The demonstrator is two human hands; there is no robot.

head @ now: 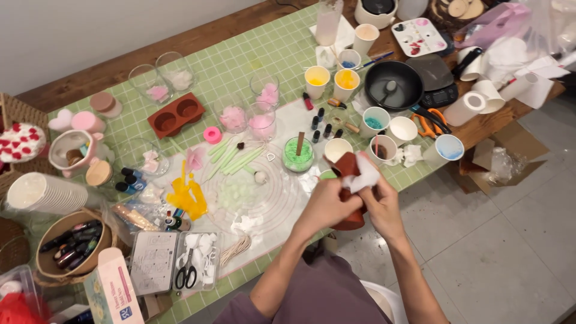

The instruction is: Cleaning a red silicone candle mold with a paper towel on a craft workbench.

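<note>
My left hand [325, 204] grips a rust-brown silicone mould [348, 168] from the left, holding it above the table's near edge. My right hand [381, 204] presses a crumpled white tissue [366, 173] against the mould's upper right side. The lower part of the mould [352, 221] shows below my fingers. A glass of green wax with a wooden stick [298, 156] and a white paper cup [336, 149] stand just beyond my hands.
A green grid mat [240, 66] covers the table, with a clear round-marked mat [264, 198] on it. Around are a second brown mould [176, 115], yellow cups [317, 78], a black pan [393, 85], a scale [437, 77], scissors [187, 275] and small dark bottles [321, 123].
</note>
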